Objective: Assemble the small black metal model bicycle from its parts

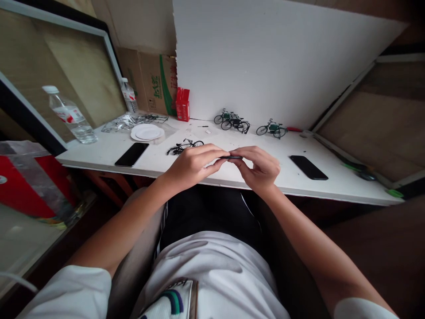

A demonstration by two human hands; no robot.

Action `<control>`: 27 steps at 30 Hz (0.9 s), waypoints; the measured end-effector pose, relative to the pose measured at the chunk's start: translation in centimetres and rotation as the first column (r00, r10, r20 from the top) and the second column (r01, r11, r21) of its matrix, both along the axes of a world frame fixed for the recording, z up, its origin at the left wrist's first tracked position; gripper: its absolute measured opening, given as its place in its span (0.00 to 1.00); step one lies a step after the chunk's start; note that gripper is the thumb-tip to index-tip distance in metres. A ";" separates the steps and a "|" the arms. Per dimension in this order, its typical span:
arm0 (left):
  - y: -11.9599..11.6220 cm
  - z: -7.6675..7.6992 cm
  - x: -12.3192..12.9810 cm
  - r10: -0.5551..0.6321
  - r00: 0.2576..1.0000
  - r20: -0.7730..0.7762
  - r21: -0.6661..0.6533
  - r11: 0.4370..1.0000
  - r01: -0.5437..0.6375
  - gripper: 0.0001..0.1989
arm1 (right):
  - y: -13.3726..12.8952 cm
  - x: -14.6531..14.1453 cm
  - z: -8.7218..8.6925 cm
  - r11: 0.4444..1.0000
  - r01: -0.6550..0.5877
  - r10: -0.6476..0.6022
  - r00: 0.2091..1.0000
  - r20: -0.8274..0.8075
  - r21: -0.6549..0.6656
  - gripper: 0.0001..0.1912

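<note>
Between the fingertips of both hands is a small, thin dark piece (231,157), held level above the front of the white table; its kind I cannot make out. My left hand (201,163) pinches its left end, and my right hand (257,165) grips the right end. Just behind my left hand a black miniature bicycle (181,147) lies on the tabletop, partly hidden by the fingers. Farther back stand two miniature bicycles close together, a black one (235,125) in front of another (223,116). A green miniature bicycle (271,128) stands to their right.
A black phone (132,154) lies on the left of the table (212,180), another dark phone (308,167) on the right. Behind the left one are white plates (147,131), metallic parts (121,122), water bottles (75,122), a red box (183,104) and a cardboard carton (149,82).
</note>
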State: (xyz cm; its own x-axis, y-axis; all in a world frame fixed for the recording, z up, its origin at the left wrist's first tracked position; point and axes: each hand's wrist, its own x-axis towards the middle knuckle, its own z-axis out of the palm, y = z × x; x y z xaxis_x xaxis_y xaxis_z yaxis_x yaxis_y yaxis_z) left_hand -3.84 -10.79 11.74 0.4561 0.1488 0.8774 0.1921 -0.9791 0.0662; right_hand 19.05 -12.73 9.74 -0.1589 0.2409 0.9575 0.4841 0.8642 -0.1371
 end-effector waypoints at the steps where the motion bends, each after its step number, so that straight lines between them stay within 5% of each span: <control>1: 0.0 0.0 0.0 0.010 1.000 -0.003 0.008 1.000 -0.010 0.13 | 0.0 0.0 -0.1 1.000 0.003 -0.003 1.000 0.000 -0.001 0.08; 9: 0.2 -0.2 0.2 0.022 1.000 0.012 -0.044 0.999 -0.022 0.11 | 0.3 0.0 -0.1 0.999 0.004 -0.003 1.000 0.013 -0.046 0.05; 15: 2.3 0.1 -0.3 -0.018 0.997 -0.069 -0.408 0.913 -0.012 0.14 | 1.8 0.1 -1.0 0.958 -0.025 0.016 0.999 -0.036 -0.286 0.09; 19: 6.2 0.0 -3.8 0.135 0.985 -0.109 -0.573 0.801 -0.173 0.20 | 4.1 1.2 -2.7 0.840 -0.106 0.009 0.983 -0.182 -0.532 0.23; 23: 10.7 -1.7 -8.2 0.348 0.874 -0.340 -0.516 0.708 -0.483 0.14 | 6.6 3.2 -4.6 0.667 -0.213 -0.016 0.954 -0.299 -0.714 0.40; 27: 13.3 -4.3 -10.1 0.380 0.782 -0.494 -0.444 0.663 -0.602 0.15 | 7.9 4.8 -5.9 0.594 -0.207 -0.067 0.950 -0.304 -0.777 0.41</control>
State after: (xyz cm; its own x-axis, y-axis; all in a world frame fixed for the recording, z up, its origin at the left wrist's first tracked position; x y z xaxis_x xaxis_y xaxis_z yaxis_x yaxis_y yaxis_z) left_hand -13.97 2.55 7.42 0.4069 0.8376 0.3646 0.7506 -0.5340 0.3892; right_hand 23.85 -4.85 3.86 0.0221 0.9211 0.3887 0.2490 0.3715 -0.8944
